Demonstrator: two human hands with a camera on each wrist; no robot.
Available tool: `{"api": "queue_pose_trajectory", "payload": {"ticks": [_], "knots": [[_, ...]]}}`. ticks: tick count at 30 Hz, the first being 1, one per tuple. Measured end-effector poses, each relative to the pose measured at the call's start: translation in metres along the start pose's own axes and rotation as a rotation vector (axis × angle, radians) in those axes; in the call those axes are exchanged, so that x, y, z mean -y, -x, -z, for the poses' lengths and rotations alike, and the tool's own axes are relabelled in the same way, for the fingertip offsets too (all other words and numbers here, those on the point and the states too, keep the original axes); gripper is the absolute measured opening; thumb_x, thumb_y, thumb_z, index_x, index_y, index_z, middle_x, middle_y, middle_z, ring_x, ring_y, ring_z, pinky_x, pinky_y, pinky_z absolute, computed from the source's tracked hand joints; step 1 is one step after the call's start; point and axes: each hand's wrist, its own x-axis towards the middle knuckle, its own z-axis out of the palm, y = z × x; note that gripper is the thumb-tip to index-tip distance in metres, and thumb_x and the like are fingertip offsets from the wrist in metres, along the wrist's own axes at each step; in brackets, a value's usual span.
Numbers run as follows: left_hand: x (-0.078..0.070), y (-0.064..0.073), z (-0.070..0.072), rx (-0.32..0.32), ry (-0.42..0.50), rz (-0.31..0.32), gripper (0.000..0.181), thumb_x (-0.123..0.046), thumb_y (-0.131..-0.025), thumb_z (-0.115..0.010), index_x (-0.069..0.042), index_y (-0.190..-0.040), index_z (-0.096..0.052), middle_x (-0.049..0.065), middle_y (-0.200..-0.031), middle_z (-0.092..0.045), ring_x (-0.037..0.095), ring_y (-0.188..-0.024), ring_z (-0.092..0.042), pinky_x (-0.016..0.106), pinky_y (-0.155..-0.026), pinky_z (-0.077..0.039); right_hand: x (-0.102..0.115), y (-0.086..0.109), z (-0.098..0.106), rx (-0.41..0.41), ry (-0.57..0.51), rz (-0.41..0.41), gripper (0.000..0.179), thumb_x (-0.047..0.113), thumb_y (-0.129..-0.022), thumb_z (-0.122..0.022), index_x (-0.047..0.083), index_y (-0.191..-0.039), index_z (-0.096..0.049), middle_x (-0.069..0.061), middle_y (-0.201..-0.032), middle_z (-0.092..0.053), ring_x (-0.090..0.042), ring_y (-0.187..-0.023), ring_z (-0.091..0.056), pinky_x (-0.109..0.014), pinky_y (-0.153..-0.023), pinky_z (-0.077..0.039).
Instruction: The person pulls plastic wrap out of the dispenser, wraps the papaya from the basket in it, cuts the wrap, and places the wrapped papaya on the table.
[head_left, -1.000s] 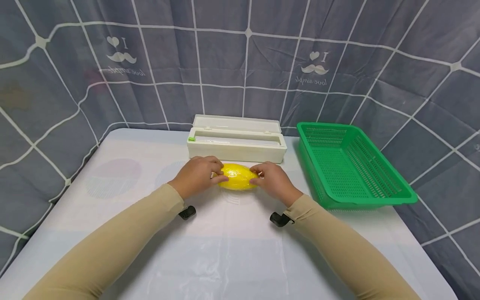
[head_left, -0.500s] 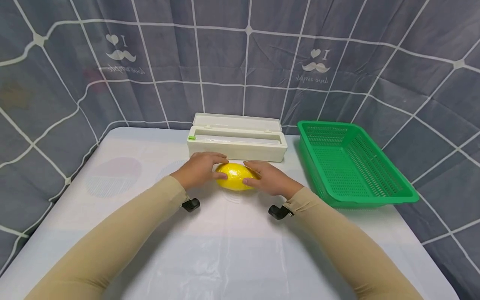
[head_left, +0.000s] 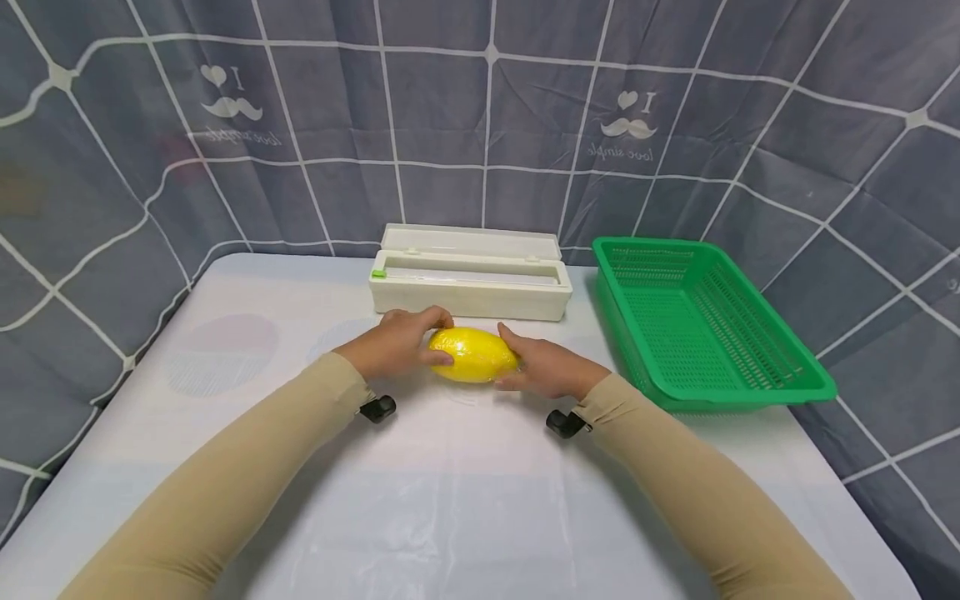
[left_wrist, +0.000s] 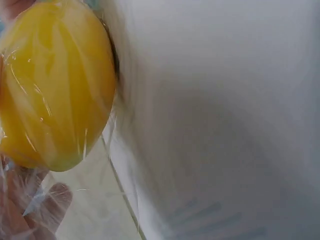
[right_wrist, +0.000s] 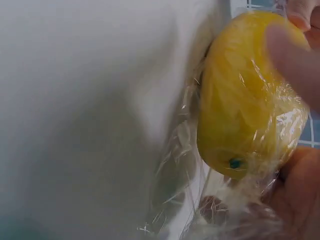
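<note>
A yellow, mango-like fruit (head_left: pixel 472 354) wrapped in clear cling film is between the two hands, in front of a white wrap dispenser (head_left: pixel 468 296). At the fruit's left end, the left hand (head_left: pixel 397 340) grips it, thumb on the near side and fingers behind. The right hand (head_left: pixel 551 365) holds the right end, with thumb and fingers on either side. In the right wrist view, loose cling film (right_wrist: pixel 185 195) trails in crinkled folds beside the fruit, over some fingers. A small blue-green spot shows at that end of the fruit.
The dispenser's lid (head_left: pixel 471 241) stands open at the back, with a green slider (head_left: pixel 378 273) on its left. A green perforated basket (head_left: pixel 750 395) stands on the right of the white-covered table (head_left: pixel 420 517). A grey checked curtain (head_left: pixel 442 108) encloses the table.
Both hands first pinched the fruit's ends, then spread over its sides. Since then the right hand has shifted right along the fruit, uncovering more of it, and the fruit has turned slightly.
</note>
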Motion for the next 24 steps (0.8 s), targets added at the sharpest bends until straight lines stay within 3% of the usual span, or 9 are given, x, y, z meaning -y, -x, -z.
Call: {"api": "queue_pose_trajectory", "payload": {"ticks": [6, 10, 16, 24], "knots": [[0.002, 0.005, 0.003, 0.090, -0.076, 0.006, 0.077, -0.049, -0.097, -0.073, -0.025, -0.162, -0.040, 0.004, -0.162, -0.051, 0.036, -0.145, -0.051, 0.059, -0.123, -0.027, 0.004, -0.002, -0.001, -0.023, -0.040, 0.086, 0.080, 0.049, -0.111, -0.046, 0.010, -0.170, -0.009, -0.011, -0.176, -0.019, -0.040, -0.162, -0.020, -0.068, -0.130, -0.007], [0.004, 0.007, 0.001, 0.102, -0.107, -0.016, 0.081, -0.053, -0.100, -0.067, -0.023, -0.167, -0.032, 0.005, -0.166, -0.045, 0.030, -0.152, -0.046, 0.059, -0.125, -0.021, 0.003, -0.004, -0.004, 0.000, -0.011, 0.074, 0.079, 0.048, -0.112, -0.043, 0.013, -0.171, -0.003, -0.013, -0.176, -0.021, -0.041, -0.162, -0.020, -0.068, -0.129, -0.008], [0.000, 0.007, -0.002, 0.081, -0.144, -0.025, 0.084, -0.055, -0.100, -0.065, -0.021, -0.168, -0.029, 0.009, -0.163, -0.049, 0.031, -0.152, -0.046, 0.065, -0.125, -0.016, -0.007, -0.003, -0.004, 0.077, 0.023, 0.051, 0.086, 0.053, -0.111, -0.041, 0.009, -0.170, 0.003, -0.015, -0.177, -0.014, -0.046, -0.163, -0.012, -0.064, -0.131, -0.005], [-0.004, 0.009, -0.003, 0.073, -0.161, -0.031, 0.080, -0.052, -0.102, -0.064, -0.018, -0.166, -0.032, 0.011, -0.160, -0.052, 0.034, -0.149, -0.049, 0.071, -0.123, -0.013, -0.006, -0.002, -0.001, 0.106, 0.014, 0.024, 0.088, 0.056, -0.110, -0.042, 0.005, -0.169, -0.003, -0.018, -0.176, -0.013, -0.040, -0.164, -0.010, -0.060, -0.132, -0.005]]}}
